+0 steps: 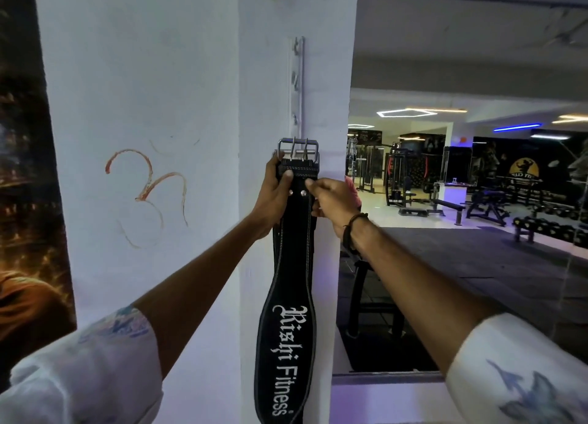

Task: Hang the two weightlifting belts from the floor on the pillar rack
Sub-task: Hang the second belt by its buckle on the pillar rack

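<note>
A white-painted square pillar [203, 105] carries a narrow white vertical metal rack strip [296, 83] fixed flat to its right-hand face, with small hooks spaced down it. A black leather weightlifting belt with white stitching [288, 296] lies flat against that face just below the strip, its silver double-prong buckle [298, 151] uppermost at the strip's lower end; whether the buckle is caught on a hook cannot be told. An orange scrawl [148, 191] marks the pillar's left face.

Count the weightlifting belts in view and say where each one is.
1. The black belt hangs against the pillar below the rack, held by both hands near its buckle. A second may be out of view.
</note>
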Demonstrator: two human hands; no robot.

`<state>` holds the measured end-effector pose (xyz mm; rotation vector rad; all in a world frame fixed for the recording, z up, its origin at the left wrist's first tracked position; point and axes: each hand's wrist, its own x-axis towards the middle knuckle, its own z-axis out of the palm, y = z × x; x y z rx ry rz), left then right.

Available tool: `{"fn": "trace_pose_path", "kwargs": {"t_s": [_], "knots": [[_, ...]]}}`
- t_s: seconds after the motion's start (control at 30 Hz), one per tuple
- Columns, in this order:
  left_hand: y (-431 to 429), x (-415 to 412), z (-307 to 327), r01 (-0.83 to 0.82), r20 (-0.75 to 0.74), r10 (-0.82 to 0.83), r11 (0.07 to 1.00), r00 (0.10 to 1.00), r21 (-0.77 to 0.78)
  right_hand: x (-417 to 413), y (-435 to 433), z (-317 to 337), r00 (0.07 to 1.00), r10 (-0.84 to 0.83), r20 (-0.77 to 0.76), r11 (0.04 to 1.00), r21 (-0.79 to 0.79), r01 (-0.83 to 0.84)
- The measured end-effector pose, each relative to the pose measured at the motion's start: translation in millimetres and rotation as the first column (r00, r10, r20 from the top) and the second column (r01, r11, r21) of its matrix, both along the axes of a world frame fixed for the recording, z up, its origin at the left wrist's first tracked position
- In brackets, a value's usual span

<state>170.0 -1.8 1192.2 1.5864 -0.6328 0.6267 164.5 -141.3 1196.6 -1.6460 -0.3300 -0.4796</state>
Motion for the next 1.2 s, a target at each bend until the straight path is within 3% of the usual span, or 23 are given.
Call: {"fn": "trace_pose_path", "kwargs": {"t_s": [0.1,0.23,0.37,0.43,0.57,0.67,0.73,0.87,0.93,1.03,1.2], "knots": [[5.6,-4.2,-33.4,-0.145,0.085,0.134,0.978,0.987,0.148,4.0,6.4,1.3,0.998,-0.047,0.048,0.996,0.072,0.043],[8.0,-22.5,-147.9,-0.113,-0.121,0.160,0.937,0.980,0.330,6.6,3.0,25.6,0.988,-0.121,0.095,0.978,0.181,0.103],[25.6,-26.9,-207.8,-0.076,-0.241,0.180,0.919,0.954,0.386,2.6,-4.1,38.2,0.976,-0.153,0.152,0.984,0.118,0.136],[26.5,-22.0,-185.9,-0.096,-0.168,0.169,0.923,0.971,0.374,5.5,-5.4,37.0,0.978,-0.153,0.139,0.986,0.091,0.141],[10.1,-5.3,-68.4,-0.218,0.043,0.214,0.964,0.976,0.151,9.5,2.2,28.4,0.990,-0.109,0.092,0.994,0.012,0.108],[-2.0,0.6,-26.3,-0.176,0.071,0.169,0.977,0.983,0.116,5.4,10.2,25.9,0.991,-0.085,0.101,0.996,0.003,0.085],[-5.5,-1.9,-62.9,-0.149,0.028,0.147,0.973,0.989,0.178,3.1,10.1,29.9,0.988,-0.102,0.115,0.995,0.028,0.100],[4.5,-34.6,-200.5,-0.058,-0.186,0.131,0.934,0.974,0.354,1.8,-3.4,36.1,0.979,-0.152,0.137,0.988,0.058,0.145],[17.3,-37.6,-230.5,-0.038,-0.211,0.129,0.920,0.969,0.389,0.8,-7.6,34.8,0.978,-0.160,0.134,0.987,0.052,0.154],[20.8,-27.7,-187.5,-0.100,-0.122,0.142,0.949,0.982,0.298,0.7,-4.8,33.0,0.978,-0.167,0.122,0.985,0.061,0.160],[6.5,-8.0,-40.1,-0.242,0.221,0.215,0.965,0.951,0.103,5.8,9.8,25.8,0.981,-0.144,0.130,0.988,0.075,0.135]]}}
